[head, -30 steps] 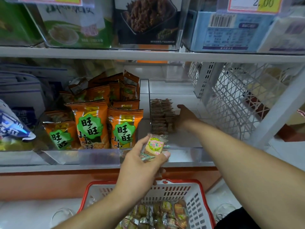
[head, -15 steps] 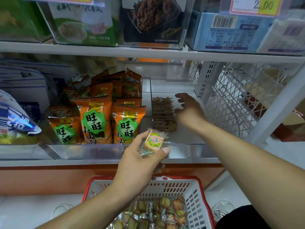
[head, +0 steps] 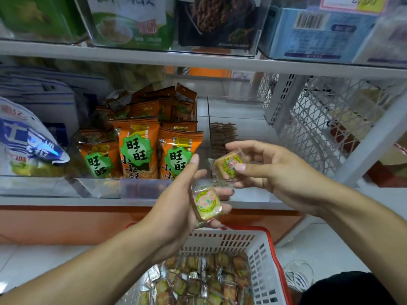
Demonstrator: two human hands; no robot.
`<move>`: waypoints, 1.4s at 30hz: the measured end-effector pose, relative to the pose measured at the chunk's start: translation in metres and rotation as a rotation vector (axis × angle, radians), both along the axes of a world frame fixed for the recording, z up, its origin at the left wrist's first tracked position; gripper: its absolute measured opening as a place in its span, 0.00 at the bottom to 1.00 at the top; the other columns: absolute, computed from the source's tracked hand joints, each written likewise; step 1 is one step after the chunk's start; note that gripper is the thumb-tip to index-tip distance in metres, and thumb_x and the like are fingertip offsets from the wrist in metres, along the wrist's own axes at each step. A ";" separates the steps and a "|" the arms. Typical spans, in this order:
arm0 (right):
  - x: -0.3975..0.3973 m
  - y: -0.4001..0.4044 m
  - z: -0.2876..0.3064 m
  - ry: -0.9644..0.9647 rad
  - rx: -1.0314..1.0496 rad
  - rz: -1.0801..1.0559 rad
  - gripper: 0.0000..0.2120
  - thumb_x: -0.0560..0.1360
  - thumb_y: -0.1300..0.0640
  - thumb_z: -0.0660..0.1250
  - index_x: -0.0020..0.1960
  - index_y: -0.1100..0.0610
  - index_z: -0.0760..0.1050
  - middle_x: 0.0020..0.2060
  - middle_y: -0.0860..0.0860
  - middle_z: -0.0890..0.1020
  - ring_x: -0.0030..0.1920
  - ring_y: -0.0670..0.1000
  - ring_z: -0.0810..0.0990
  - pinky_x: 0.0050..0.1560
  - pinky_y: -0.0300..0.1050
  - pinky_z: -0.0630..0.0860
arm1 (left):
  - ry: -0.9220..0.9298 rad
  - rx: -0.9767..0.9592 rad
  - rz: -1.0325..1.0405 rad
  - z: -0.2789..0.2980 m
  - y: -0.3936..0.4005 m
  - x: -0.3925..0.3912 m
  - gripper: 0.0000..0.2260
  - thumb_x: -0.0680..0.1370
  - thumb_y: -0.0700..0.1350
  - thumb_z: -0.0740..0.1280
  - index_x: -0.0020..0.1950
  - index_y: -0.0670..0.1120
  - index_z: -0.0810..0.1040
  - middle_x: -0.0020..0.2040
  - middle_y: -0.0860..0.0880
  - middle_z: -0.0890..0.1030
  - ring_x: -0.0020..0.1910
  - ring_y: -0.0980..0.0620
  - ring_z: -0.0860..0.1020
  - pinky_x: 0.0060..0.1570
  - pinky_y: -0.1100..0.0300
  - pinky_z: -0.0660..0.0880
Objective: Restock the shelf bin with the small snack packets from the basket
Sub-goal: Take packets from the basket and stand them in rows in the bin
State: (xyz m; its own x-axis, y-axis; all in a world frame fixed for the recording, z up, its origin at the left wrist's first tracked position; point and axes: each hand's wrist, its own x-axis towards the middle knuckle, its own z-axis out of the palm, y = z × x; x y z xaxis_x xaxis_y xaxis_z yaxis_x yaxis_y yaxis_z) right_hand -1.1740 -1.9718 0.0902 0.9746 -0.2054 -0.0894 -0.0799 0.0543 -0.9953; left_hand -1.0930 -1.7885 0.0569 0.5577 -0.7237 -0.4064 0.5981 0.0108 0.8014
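Shop: stocked shelves (head: 198,62), price tag (head: 352,4), shopping basket (head: 271,260).

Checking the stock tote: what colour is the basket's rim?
Red, over a white slotted wall; the basket rim shows best in the head view.

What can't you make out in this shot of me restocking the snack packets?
- Head view: the price tag is blurred and cut by the top edge.
- Rows in the clear bin sit partly behind my right hand.
- The basket runs past the bottom edge, so its packet count is unknowable.
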 end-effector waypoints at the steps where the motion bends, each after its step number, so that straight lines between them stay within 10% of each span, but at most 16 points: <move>1: -0.002 -0.002 0.001 -0.002 0.022 0.023 0.17 0.71 0.64 0.71 0.60 0.57 0.81 0.49 0.55 0.84 0.46 0.54 0.83 0.44 0.43 0.82 | 0.025 -0.024 0.001 0.001 0.002 0.000 0.31 0.76 0.68 0.60 0.71 0.49 0.70 0.53 0.37 0.86 0.40 0.43 0.86 0.27 0.56 0.77; 9: -0.012 0.006 0.001 0.062 -0.767 0.397 0.17 0.76 0.50 0.73 0.65 0.48 0.80 0.53 0.38 0.83 0.50 0.36 0.80 0.52 0.35 0.73 | -0.071 0.064 -0.145 -0.005 0.006 -0.001 0.35 0.75 0.73 0.58 0.74 0.53 0.68 0.54 0.45 0.88 0.39 0.44 0.86 0.29 0.57 0.77; 12: -0.013 0.015 -0.004 0.091 -0.988 0.368 0.18 0.77 0.45 0.71 0.66 0.38 0.76 0.52 0.39 0.78 0.51 0.40 0.78 0.52 0.41 0.74 | -0.137 0.103 -0.245 -0.008 0.004 -0.003 0.28 0.70 0.77 0.60 0.60 0.62 0.80 0.47 0.52 0.88 0.46 0.40 0.85 0.35 0.56 0.74; 20: -0.013 0.018 0.000 0.135 -0.999 0.399 0.20 0.71 0.48 0.75 0.62 0.46 0.76 0.50 0.41 0.81 0.47 0.40 0.79 0.47 0.37 0.75 | -0.247 0.070 -0.397 -0.005 0.000 -0.007 0.28 0.77 0.71 0.62 0.70 0.56 0.77 0.53 0.41 0.82 0.41 0.49 0.77 0.37 0.57 0.71; 23: -0.012 0.011 0.002 0.165 -0.871 0.428 0.23 0.70 0.52 0.77 0.62 0.47 0.75 0.52 0.47 0.82 0.49 0.48 0.80 0.52 0.52 0.78 | -0.226 0.078 -0.389 -0.005 0.003 -0.003 0.36 0.74 0.63 0.74 0.76 0.49 0.69 0.50 0.43 0.85 0.38 0.52 0.80 0.34 0.61 0.72; 29: -0.011 -0.003 -0.001 0.142 -0.903 0.407 0.14 0.71 0.50 0.76 0.54 0.43 0.76 0.45 0.42 0.81 0.40 0.40 0.77 0.39 0.36 0.72 | -0.113 0.062 -0.280 -0.011 0.005 0.001 0.37 0.65 0.37 0.81 0.72 0.49 0.72 0.57 0.42 0.86 0.48 0.48 0.84 0.46 0.59 0.78; 36: 0.000 -0.043 0.003 0.114 -0.833 0.194 0.18 0.69 0.57 0.78 0.52 0.49 0.73 0.45 0.49 0.83 0.40 0.43 0.77 0.42 0.40 0.73 | -0.205 0.037 0.010 -0.009 0.000 0.003 0.34 0.62 0.47 0.83 0.67 0.50 0.77 0.55 0.50 0.87 0.51 0.48 0.87 0.45 0.59 0.81; 42: 0.044 -0.081 -0.039 0.340 -0.841 -0.242 0.20 0.66 0.53 0.80 0.52 0.51 0.74 0.45 0.49 0.82 0.45 0.50 0.80 0.41 0.46 0.73 | -0.504 0.250 -0.037 -0.022 -0.003 -0.006 0.37 0.76 0.49 0.75 0.78 0.61 0.57 0.50 0.57 0.87 0.49 0.56 0.86 0.54 0.55 0.77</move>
